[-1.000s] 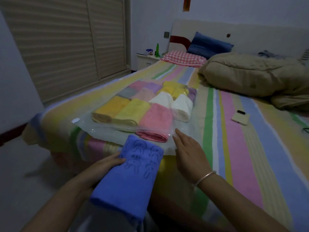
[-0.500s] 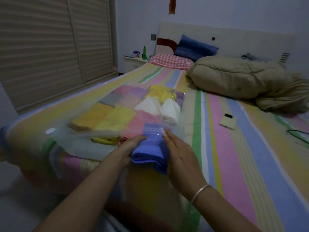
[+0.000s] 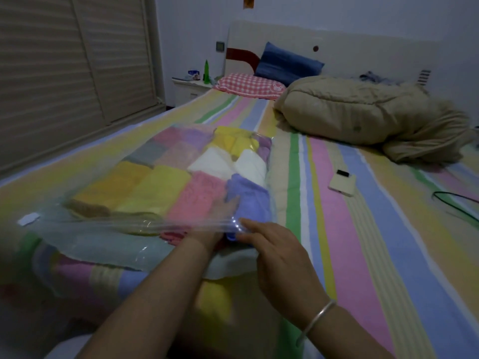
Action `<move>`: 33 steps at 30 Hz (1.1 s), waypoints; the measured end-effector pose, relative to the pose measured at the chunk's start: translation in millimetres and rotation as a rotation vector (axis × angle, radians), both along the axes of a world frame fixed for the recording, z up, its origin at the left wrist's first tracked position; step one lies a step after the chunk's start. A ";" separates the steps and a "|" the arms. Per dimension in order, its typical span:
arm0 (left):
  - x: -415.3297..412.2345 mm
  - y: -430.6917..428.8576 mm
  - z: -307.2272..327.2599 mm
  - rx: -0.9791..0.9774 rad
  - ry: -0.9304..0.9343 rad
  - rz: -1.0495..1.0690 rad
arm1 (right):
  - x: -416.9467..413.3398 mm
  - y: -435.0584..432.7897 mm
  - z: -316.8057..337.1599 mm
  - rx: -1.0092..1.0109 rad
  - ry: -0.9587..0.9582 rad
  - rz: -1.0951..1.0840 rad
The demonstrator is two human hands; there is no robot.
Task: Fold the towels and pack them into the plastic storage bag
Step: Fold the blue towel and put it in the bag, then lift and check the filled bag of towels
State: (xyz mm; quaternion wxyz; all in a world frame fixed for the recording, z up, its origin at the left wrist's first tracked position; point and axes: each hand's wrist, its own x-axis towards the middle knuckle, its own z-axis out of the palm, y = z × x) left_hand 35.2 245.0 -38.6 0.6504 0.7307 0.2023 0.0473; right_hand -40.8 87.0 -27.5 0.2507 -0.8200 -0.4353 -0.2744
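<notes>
A clear plastic storage bag [image 3: 85, 244] lies on the striped bed, its mouth facing me. Inside are several folded towels: orange [image 3: 114, 185], yellow [image 3: 158, 190], pink [image 3: 199, 195], white [image 3: 248, 164] and others further back. A folded blue towel [image 3: 250, 198] sits inside at the front right corner. My left hand [image 3: 220, 216] is inside the bag's mouth, fingers against the blue towel's left side. My right hand [image 3: 280, 257] rests at the bag's opening, fingers touching the upper plastic lip over the blue towel's near end.
A phone [image 3: 342, 182] lies on the bed right of the bag, with a black cable [image 3: 458, 203] beyond it. A bunched beige duvet [image 3: 363, 112] fills the far right. Pillows [image 3: 248, 84] and a nightstand [image 3: 191, 86] are at the head; a slatted wardrobe [image 3: 64, 73] stands left.
The blue towel went from lying outside at the bed's edge, to being folded at the bag's mouth, to sitting inside the bag. My left hand followed it in.
</notes>
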 end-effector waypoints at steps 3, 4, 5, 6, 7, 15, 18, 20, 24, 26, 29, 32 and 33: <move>-1.6 0.7 -6.4 0.327 -0.019 0.103 | -0.3 -11.5 -1.4 0.174 0.218 0.013; -13.0 -1.8 -7.2 0.390 -0.027 0.127 | 2.7 -15.2 -5.5 0.254 0.279 -0.038; -21.4 0.0 -16.6 0.467 -0.076 0.136 | 7.2 -18.8 -10.2 0.320 0.350 -0.122; -37.3 -0.4 -24.7 0.585 -0.143 0.148 | 14.3 -22.3 -15.8 0.352 0.440 -0.238; -53.1 0.0 -36.5 0.714 -0.200 0.136 | 23.5 -25.5 -21.5 0.351 0.567 -0.361; -95.3 -5.5 -80.9 1.213 -0.256 0.059 | 67.6 -0.6 -41.9 0.008 0.906 -0.568; -84.5 -12.8 -77.4 1.188 -0.156 0.014 | 85.4 -0.5 -40.5 -0.023 0.814 -0.644; -71.5 -25.3 -75.4 1.175 -0.096 0.011 | 102.9 -8.6 -41.1 -0.030 0.774 -0.685; -31.9 -68.2 -65.1 1.117 -0.030 -0.053 | 146.3 -39.9 -35.2 -0.040 0.712 -0.771; -13.5 -90.9 -57.1 1.109 0.028 -0.101 | 168.2 -61.6 -30.0 -0.055 0.693 -0.824; -8.2 -112.0 -52.8 1.139 -0.017 -0.120 | 185.4 -85.2 -28.2 -0.159 0.642 -0.909; -25.9 -111.4 -64.6 1.172 -0.005 -0.192 | 182.7 -88.3 -30.0 -0.272 0.518 -0.967; -36.2 -106.8 -67.4 1.190 -0.022 -0.236 | 179.7 -84.9 -28.8 -0.259 0.471 -0.945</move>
